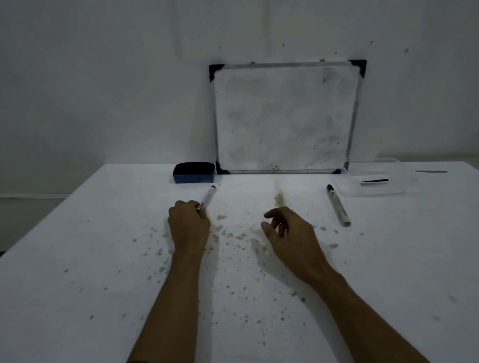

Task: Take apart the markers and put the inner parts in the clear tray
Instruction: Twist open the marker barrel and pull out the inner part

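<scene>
My left hand [188, 224] is closed around the near end of a white marker [208, 195] with a black tip, which points away toward the eraser. My right hand [289, 234] hovers over the table's middle with its fingers loosely curled and nothing in them. A second white marker [338, 205] with a black cap lies on the table to the right of that hand. Further right stands the clear tray [396, 190], and a thin black inner part [374, 181] lies in it.
A small whiteboard [285, 117] leans against the wall at the back of the white table [97, 278]. A blue eraser [194, 172] sits at its left. A thin dark strip [431, 171] lies beyond the tray. Brown stains speckle the tabletop.
</scene>
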`<state>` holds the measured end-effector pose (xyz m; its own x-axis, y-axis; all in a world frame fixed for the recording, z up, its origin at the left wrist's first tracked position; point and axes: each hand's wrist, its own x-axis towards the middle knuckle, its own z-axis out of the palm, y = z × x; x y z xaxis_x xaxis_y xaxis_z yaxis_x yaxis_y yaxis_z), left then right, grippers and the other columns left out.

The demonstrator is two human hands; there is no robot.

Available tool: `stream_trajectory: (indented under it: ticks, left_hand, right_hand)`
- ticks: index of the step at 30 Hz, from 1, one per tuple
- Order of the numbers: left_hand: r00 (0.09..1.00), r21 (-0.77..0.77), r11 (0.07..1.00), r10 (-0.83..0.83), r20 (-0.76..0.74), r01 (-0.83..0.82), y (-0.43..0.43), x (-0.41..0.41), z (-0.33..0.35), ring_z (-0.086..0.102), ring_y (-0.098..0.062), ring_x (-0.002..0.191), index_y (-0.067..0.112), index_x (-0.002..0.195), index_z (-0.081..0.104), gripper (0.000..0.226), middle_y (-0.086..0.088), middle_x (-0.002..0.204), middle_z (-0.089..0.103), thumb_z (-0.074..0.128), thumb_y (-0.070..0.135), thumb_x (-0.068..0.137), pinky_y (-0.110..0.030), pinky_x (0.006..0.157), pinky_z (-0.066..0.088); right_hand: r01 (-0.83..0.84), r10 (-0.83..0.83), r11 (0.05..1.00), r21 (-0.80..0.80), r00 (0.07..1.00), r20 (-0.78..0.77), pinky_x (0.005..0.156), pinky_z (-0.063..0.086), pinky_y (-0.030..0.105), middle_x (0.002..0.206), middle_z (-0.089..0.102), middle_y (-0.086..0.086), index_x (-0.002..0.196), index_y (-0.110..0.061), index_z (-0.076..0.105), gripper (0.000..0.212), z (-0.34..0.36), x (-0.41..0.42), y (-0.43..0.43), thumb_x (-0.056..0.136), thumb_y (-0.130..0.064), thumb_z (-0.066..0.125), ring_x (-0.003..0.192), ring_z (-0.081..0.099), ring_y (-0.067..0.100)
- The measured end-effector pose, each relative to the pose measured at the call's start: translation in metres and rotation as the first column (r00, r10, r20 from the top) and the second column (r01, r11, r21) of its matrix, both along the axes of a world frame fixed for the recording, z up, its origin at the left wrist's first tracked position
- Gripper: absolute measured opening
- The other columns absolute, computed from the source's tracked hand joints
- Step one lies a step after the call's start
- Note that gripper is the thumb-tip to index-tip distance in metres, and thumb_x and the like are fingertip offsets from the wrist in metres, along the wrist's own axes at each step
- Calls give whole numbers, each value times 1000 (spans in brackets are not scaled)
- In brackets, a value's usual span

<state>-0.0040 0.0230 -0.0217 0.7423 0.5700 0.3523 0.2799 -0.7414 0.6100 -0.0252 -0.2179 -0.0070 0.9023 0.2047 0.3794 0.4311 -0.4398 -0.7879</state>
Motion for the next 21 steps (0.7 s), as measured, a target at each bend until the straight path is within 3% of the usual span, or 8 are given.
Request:
stream_trajectory:
  ticks: [3,7,10,14,15,18,19,21]
  left_hand:
    - [986,-249,959,-108,124,136,-16,-11,14,66,-22,83,4,105,76,20,-5,95,70,62,17,100,-29,70,54]
    - [922,-634,672,-325,211,383,-63,-27,45,62,-8,74,18,114,76,25,2,88,73,68,34,97,-20,64,52]
    - [829,-625,578,-514,221,525,-91,-34,49,66,-12,78,27,106,79,18,-2,91,78,71,38,94,-24,72,55]
    - [668,-600,442,-712,217,666,-110,-42,44,69,-7,77,27,108,79,16,4,88,78,69,33,96,-20,72,57]
    - [648,-582,447,-738,190,679,-112,-44,42,70,-7,75,27,105,79,17,5,87,78,67,36,96,-21,72,58]
    - [731,-387,651,-676,97,653,-111,-42,36,69,-4,74,28,92,76,36,8,83,75,54,55,99,-25,71,57]
    - [762,-346,692,-636,122,634,-109,-42,36,67,-3,73,27,91,72,38,7,81,72,49,56,101,-24,70,55]
    - [740,-309,673,-631,233,672,-104,-41,37,63,-5,73,25,97,64,34,6,82,66,42,49,106,-21,70,49]
  right_hand:
    - [25,-23,999,45,999,-44,68,52,13,91,69,-8,118,-24,67,23,3,2,-6,96,-32,68,75,63,7]
    - [84,-51,978,192,984,-172,87,56,27,115,70,-6,137,-23,61,44,16,9,-13,100,-46,56,94,67,7]
    - [72,47,925,374,953,-299,93,52,24,131,63,-10,144,-26,54,51,29,8,-20,102,-52,45,107,62,-3]
    - [66,75,900,430,950,-304,79,51,14,119,68,-8,126,-25,62,39,33,6,-29,108,-45,34,109,63,4]
    - [87,55,898,430,950,-307,76,51,15,111,69,-6,120,-23,63,38,34,5,-30,109,-43,33,104,65,8]
    - [71,-11,951,300,980,-200,72,48,22,79,59,-4,115,-28,62,33,39,7,-39,110,-42,33,76,59,9]
    - [9,37,972,236,982,-187,66,47,23,72,53,-5,115,-31,63,32,41,7,-44,109,-43,34,66,54,6]
    - [-163,236,959,230,911,-338,51,35,24,64,42,-4,109,-30,65,32,43,5,-51,107,-48,38,52,40,7]
